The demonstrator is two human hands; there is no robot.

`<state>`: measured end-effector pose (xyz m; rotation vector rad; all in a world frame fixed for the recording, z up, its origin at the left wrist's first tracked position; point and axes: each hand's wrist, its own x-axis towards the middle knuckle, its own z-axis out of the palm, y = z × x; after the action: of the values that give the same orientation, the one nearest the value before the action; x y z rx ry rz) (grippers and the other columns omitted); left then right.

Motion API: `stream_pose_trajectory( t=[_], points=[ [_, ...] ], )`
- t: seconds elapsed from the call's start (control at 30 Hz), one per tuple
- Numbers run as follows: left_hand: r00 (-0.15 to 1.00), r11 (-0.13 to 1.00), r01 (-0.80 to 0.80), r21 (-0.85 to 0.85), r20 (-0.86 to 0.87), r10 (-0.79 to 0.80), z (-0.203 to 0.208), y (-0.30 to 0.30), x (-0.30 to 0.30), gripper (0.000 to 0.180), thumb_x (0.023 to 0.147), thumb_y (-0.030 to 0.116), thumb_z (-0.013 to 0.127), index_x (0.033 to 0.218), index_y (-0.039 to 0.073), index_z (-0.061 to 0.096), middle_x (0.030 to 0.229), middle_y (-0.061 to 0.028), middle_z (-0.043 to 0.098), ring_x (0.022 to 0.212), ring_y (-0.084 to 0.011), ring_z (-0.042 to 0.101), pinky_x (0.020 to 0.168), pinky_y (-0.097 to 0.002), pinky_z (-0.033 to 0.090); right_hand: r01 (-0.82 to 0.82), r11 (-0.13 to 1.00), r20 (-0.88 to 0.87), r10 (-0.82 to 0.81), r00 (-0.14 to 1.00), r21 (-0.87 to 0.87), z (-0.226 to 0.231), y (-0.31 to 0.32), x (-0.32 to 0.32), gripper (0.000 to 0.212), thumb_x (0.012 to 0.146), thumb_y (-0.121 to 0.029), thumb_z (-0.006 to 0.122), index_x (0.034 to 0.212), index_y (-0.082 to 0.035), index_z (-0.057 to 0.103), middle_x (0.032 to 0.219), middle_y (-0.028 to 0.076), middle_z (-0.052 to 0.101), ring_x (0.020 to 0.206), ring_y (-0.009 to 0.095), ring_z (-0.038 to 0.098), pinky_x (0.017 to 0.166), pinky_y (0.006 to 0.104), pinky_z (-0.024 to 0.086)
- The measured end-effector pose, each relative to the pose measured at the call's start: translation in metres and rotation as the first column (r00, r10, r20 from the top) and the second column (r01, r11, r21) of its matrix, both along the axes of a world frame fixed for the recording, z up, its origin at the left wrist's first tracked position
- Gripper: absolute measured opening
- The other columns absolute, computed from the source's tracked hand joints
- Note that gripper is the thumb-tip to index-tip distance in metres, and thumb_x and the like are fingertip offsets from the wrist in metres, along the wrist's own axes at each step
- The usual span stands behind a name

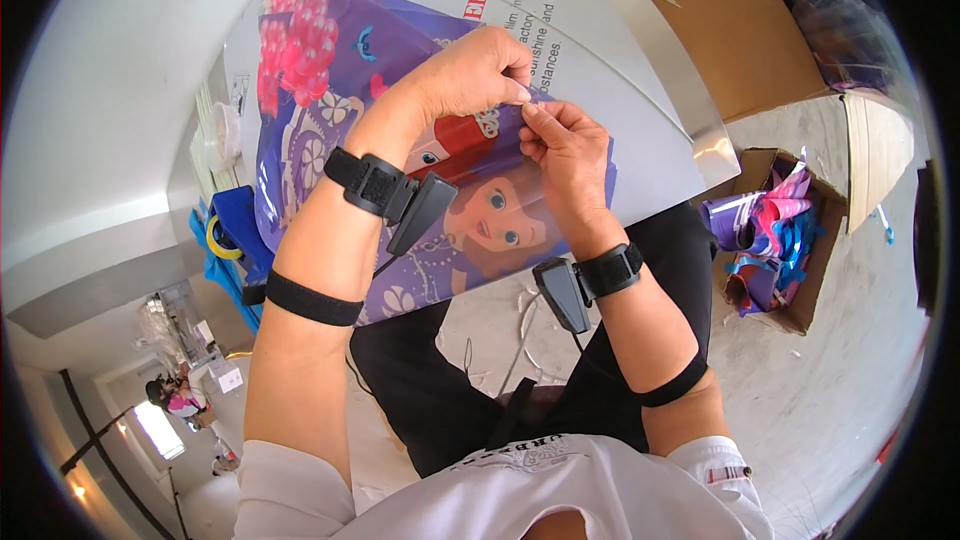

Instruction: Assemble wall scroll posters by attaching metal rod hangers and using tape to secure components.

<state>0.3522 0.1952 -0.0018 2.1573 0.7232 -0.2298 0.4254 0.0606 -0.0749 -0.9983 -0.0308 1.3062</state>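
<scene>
A purple plastic film sheet [500,210], printed with cartoon faces, flowers and pink balloons, lies over a white board with printed lettering [640,110] in front of me. My left hand [465,70] reaches across the sheet, thumb and fingers pinched together at its right-hand edge. Close beside it, my right hand [568,152] pinches the same edge, its thumb tip nearly touching the left fingers. The bit of film between the fingertips is mostly hidden. Both wrists carry black straps with small black devices.
On the right floor stands a small open carton [830,240] holding crumpled colourful film scraps [775,225]. A larger cardboard box [700,0] is at the upper right. Left of the board sit a blue object [240,225] and a yellow tape roll [218,238]. Another person [180,400] is far off at left.
</scene>
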Motion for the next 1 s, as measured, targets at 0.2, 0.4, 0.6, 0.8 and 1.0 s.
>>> stream_pose_trajectory(
  t=[0.2, 0.4, 0.6, 0.8, 1.0],
  points=[
    [0.969, 0.991, -0.129, 0.033, 0.219, 0.118, -0.001, -0.012, -0.001, 0.011, 0.069, 0.000, 0.064, 0.074, 0.000, 0.055, 0.070, 0.0005, 0.055, 0.065, -0.0092, 0.049, 0.063, -0.0235, 0.042, 0.262, 0.963, 0.053, -0.259, 0.964, -0.056, 0.008, 0.001, -0.013, 0.010, 0.081, -0.003, 0.066, 0.080, 0.000, 0.057, 0.067, 0.003, 0.058, 0.055, 0.008, 0.054, 0.050, 0.0202, 0.043],
    [0.950, 0.993, -0.121, -0.005, 0.288, 0.117, 0.003, -0.017, 0.003, 0.014, 0.072, -0.002, 0.064, 0.085, 0.001, 0.062, 0.078, -0.0010, 0.062, 0.075, -0.0091, 0.056, 0.073, -0.0231, 0.047, 0.363, 0.926, 0.186, -0.377, 0.907, 0.107, 0.014, 0.000, -0.008, 0.007, 0.082, -0.001, 0.064, 0.086, -0.001, 0.058, 0.068, 0.002, 0.059, 0.057, 0.006, 0.055, 0.049, 0.0195, 0.043],
    [0.961, 0.996, -0.086, 0.023, 0.266, 0.077, 0.001, -0.015, 0.005, 0.024, 0.073, -0.001, 0.063, 0.096, 0.002, 0.067, 0.086, -0.0045, 0.067, 0.081, -0.0114, 0.061, 0.076, -0.0243, 0.049, 0.330, 0.933, 0.306, -0.359, 0.882, 0.143, 0.011, -0.002, -0.007, 0.007, 0.083, -0.001, 0.063, 0.090, -0.002, 0.060, 0.069, 0.001, 0.061, 0.058, 0.005, 0.055, 0.051, 0.0186, 0.043],
    [0.974, 0.995, -0.085, 0.048, 0.214, 0.073, 0.002, -0.014, 0.007, 0.024, 0.073, 0.002, 0.064, 0.097, 0.002, 0.067, 0.086, -0.0055, 0.068, 0.080, -0.0118, 0.061, 0.076, -0.0245, 0.049, 0.326, 0.934, 0.338, -0.358, 0.871, 0.149, 0.010, -0.002, -0.007, 0.007, 0.083, -0.001, 0.063, 0.089, -0.002, 0.061, 0.070, 0.001, 0.061, 0.059, 0.005, 0.056, 0.052, 0.0184, 0.044],
    [0.973, 0.993, -0.099, 0.068, 0.213, 0.083, 0.001, -0.013, 0.009, 0.023, 0.072, 0.002, 0.064, 0.095, 0.003, 0.067, 0.085, -0.0042, 0.067, 0.080, -0.0113, 0.060, 0.076, -0.0243, 0.048, 0.328, 0.927, 0.395, -0.373, 0.839, 0.180, 0.009, -0.003, -0.007, 0.007, 0.083, 0.000, 0.062, 0.090, -0.002, 0.061, 0.070, 0.002, 0.061, 0.059, 0.006, 0.057, 0.052, 0.0194, 0.046]
  ],
)
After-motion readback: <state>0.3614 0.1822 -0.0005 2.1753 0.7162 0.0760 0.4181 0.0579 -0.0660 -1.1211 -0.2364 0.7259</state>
